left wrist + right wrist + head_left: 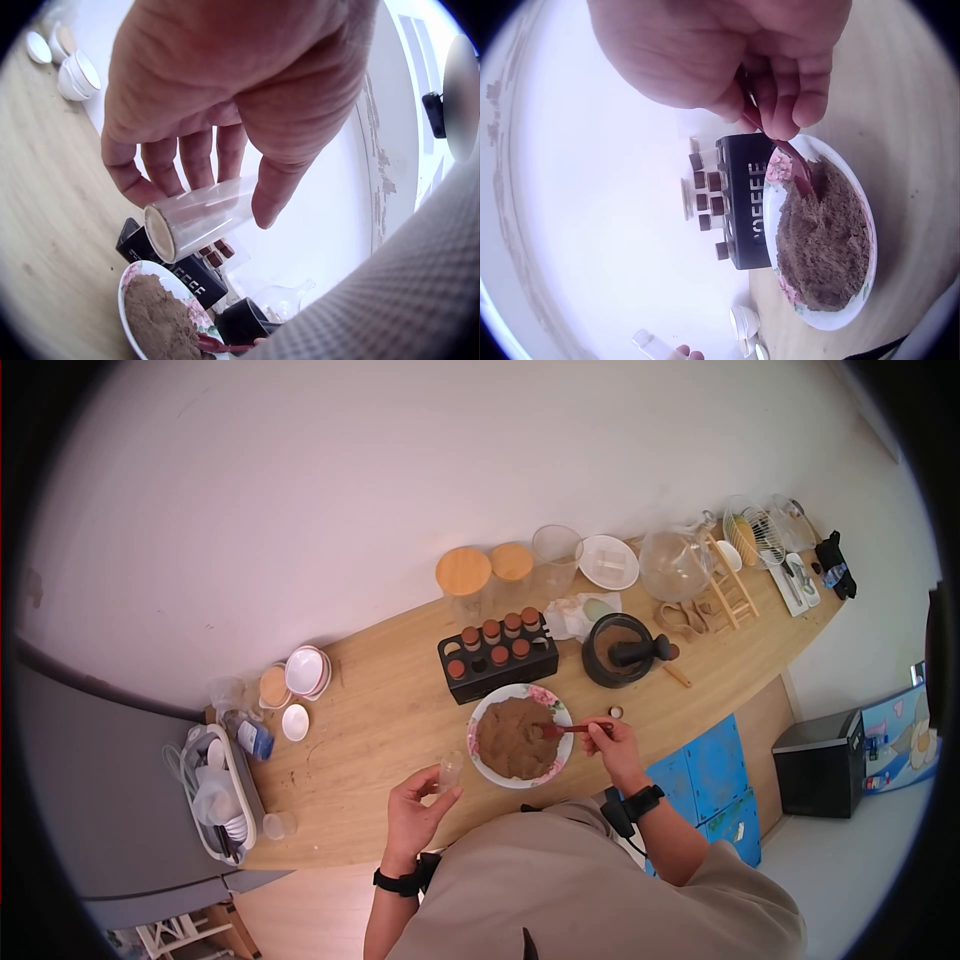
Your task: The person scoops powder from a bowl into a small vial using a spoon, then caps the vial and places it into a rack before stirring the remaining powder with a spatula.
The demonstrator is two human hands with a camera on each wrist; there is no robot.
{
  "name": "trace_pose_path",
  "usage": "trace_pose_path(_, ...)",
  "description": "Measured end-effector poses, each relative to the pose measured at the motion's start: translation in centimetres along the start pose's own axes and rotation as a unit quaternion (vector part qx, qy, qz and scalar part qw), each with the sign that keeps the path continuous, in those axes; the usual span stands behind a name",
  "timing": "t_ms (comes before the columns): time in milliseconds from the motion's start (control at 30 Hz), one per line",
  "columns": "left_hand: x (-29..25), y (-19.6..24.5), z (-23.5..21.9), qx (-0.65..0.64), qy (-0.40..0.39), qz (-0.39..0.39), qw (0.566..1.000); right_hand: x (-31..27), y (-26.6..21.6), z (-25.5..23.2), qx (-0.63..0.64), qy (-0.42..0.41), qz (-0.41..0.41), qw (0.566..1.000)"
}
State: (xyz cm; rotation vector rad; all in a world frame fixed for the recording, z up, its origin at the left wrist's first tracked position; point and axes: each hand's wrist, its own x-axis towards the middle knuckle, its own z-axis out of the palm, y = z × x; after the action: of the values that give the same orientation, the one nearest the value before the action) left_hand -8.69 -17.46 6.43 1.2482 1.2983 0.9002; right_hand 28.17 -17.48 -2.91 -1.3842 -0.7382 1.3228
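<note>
My left hand (pixel 420 808) pinches a small clear glass vial (pixel 206 221) between thumb and fingers, just left of the bowl. In the left wrist view the vial lies tilted, and no powder shows in it. My right hand (pixel 617 750) grips the handle of a dark red spoon (pixel 801 174). The spoon's head is dipped into brown powder (pixel 512 742) heaped in a white bowl with pink flowers (pixel 563 763). Behind the bowl stands a black rack (pixel 500 680) marked COFFEE, with several brown-capped vials in it.
A dark mortar (pixel 598 674) with its pestle (pixel 640 651) stands right of the rack. A small cap (pixel 615 712) lies near my right hand. Wooden-lidded jars (pixel 463 572) line the wall. White bowls (pixel 305 672) and a dish basket (pixel 240 790) sit at the left.
</note>
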Motion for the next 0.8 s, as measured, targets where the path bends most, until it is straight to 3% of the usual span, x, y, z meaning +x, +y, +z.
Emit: trace_pose_path(800, 0.32, -0.09, 0.24, -0.001, -0.008, 0.0, 1.0, -0.27, 0.23, -0.17, 0.037, 0.015, 0.041, 0.998)
